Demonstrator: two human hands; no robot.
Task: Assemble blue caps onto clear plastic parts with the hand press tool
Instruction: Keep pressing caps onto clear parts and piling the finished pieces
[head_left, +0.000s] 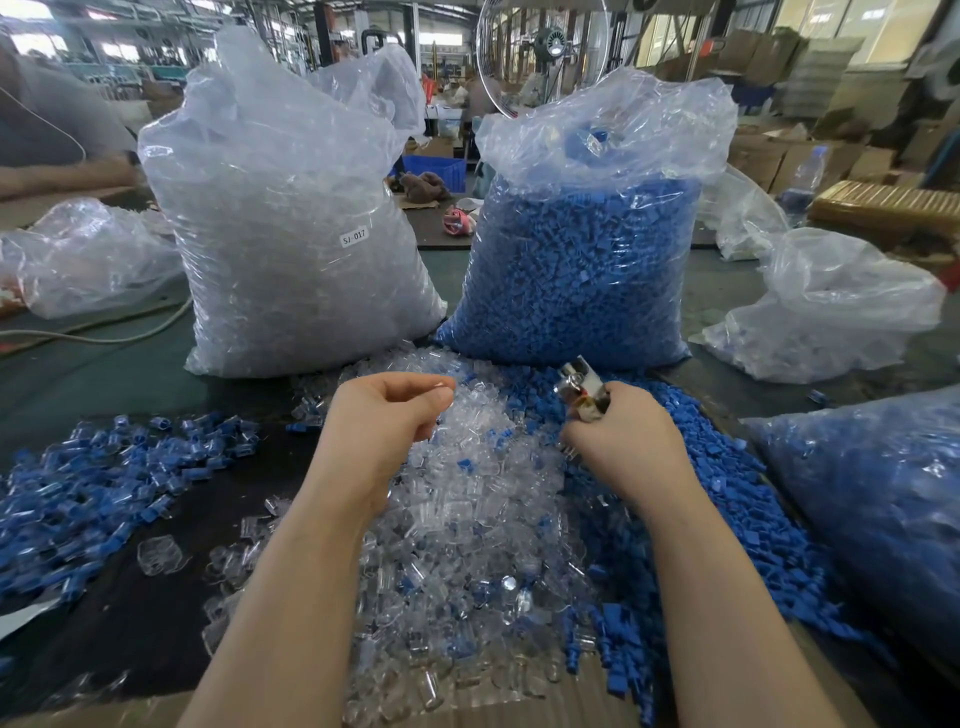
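At the back of the table stood two fat crinkly plastic sacks, the clear-parts bag left, the blue-caps bag right. In front, a glossy heap of clear parts met matte, blocky blue caps. The right hand curled tight round the metal hand press tool; the left hand pinched one tiny clear part.

Left hand: raised, fingers curled, thumb and forefinger pinched on small clear part. Right hand: fingers wrapped round press tool, tool head up. Both forearms bare, extended fwd.
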